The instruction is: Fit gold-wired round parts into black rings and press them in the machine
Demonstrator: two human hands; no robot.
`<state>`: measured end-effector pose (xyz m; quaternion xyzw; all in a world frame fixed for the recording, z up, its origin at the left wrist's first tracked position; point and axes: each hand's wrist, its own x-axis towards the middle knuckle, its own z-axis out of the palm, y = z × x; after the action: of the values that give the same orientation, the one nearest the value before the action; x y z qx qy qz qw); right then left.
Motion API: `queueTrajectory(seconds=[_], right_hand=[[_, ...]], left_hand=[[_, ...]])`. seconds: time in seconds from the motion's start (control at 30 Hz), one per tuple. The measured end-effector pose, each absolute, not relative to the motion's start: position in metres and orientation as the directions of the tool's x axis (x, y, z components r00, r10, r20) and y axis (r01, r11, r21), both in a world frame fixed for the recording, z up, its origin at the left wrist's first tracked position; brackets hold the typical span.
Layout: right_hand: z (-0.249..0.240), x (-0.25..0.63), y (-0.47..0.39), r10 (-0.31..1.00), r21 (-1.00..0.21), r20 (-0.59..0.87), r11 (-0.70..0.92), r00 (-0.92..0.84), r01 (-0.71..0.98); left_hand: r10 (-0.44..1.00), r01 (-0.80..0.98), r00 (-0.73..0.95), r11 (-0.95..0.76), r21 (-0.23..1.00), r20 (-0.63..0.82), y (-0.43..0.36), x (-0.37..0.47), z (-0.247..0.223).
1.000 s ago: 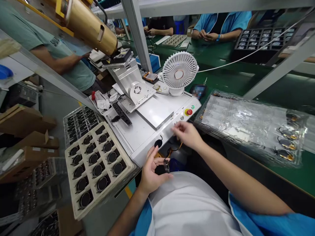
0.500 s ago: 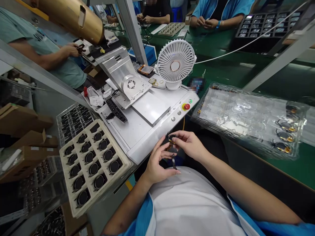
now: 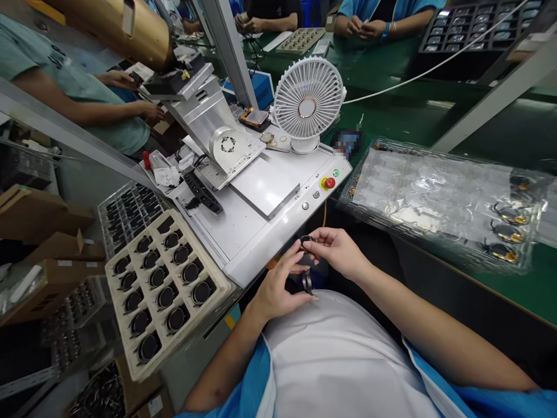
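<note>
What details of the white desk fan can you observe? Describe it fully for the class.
The white desk fan looks plastic: a round grille of thin radial ribs with a bumpy rim, and a pale centre disc ringed in copper colour. It stands roughly upright on a round base, towards the far right of the white machine bed, its grille facing the wearer. No hand touches it. A white cable appears to meet its right edge. Whether it is running, I cannot tell.
</note>
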<state>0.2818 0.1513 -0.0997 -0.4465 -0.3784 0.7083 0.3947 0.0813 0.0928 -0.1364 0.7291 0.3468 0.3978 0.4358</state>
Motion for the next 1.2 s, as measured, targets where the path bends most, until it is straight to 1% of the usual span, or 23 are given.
queueTrajectory(seconds=[0.07, 0.17, 0.23, 0.3, 0.37, 0.4, 0.53, 0.67, 0.8, 0.93, 1.1, 1.2], right_hand=[[-0.098, 0.283, 0.15, 0.884, -0.879, -0.349, -0.424, -0.313, -0.218], [-0.094, 0.282, 0.146, 0.841, -0.852, -0.386, -0.482, -0.378, -0.203], [-0.09, 0.277, 0.142, 0.799, -0.815, -0.435, -0.545, -0.414, -0.196], [-0.086, 0.27, 0.137, 0.761, -0.767, -0.482, -0.606, -0.434, -0.21], [-0.081, 0.262, 0.131, 0.753, -0.74, -0.497, -0.627, -0.431, -0.244], [-0.079, 0.259, 0.128, 0.768, -0.744, -0.488, -0.614, -0.415, -0.262], [-0.072, 0.251, 0.121, 0.851, -0.831, -0.397, -0.492, -0.343, -0.26], [-0.068, 0.246, 0.117, 0.878, -0.88, -0.347, -0.427, -0.329, -0.21], [-0.066, 0.242, 0.114, 0.878, -0.882, -0.329, -0.418, -0.349, -0.218], [-0.068, 0.239, 0.111, 0.884, -0.89, -0.311, -0.399, -0.348, -0.22], [-0.071, 0.237, 0.11, 0.883, -0.883, -0.304, -0.402, -0.357, -0.243], [-0.071, 0.237, 0.11, 0.873, -0.877, -0.312, -0.417, -0.376, -0.241]], left_hand=[[0.904, -0.034, 0.331, -0.277, 0.96, 0.272, 0.093, 0.081, -0.138], [0.961, -0.293, 0.174, -0.158, 0.943, 0.216, 0.094, 0.082, -0.141], [0.978, -0.383, 0.101, -0.132, 0.914, 0.183, 0.095, 0.083, -0.142], [0.985, -0.422, 0.056, -0.125, 0.898, 0.164, 0.096, 0.084, -0.144], [0.986, -0.431, 0.049, -0.123, 0.894, 0.159, 0.096, 0.086, -0.144], [0.985, -0.429, 0.055, -0.123, 0.895, 0.162, 0.095, 0.086, -0.145], [0.978, -0.391, 0.054, -0.167, 0.905, 0.203, 0.094, 0.085, -0.147], [0.985, -0.319, -0.006, -0.166, 0.933, 0.173, 0.092, 0.082, -0.151], [0.985, -0.309, -0.046, -0.171, 0.936, 0.165, 0.089, 0.082, -0.156], [0.975, -0.282, -0.084, -0.219, 0.934, 0.204, 0.088, 0.083, -0.157], [0.966, -0.293, -0.08, -0.26, 0.92, 0.247, 0.088, 0.084, -0.155], [0.968, -0.286, -0.101, -0.248, 0.925, 0.228, 0.088, 0.084, -0.154]])
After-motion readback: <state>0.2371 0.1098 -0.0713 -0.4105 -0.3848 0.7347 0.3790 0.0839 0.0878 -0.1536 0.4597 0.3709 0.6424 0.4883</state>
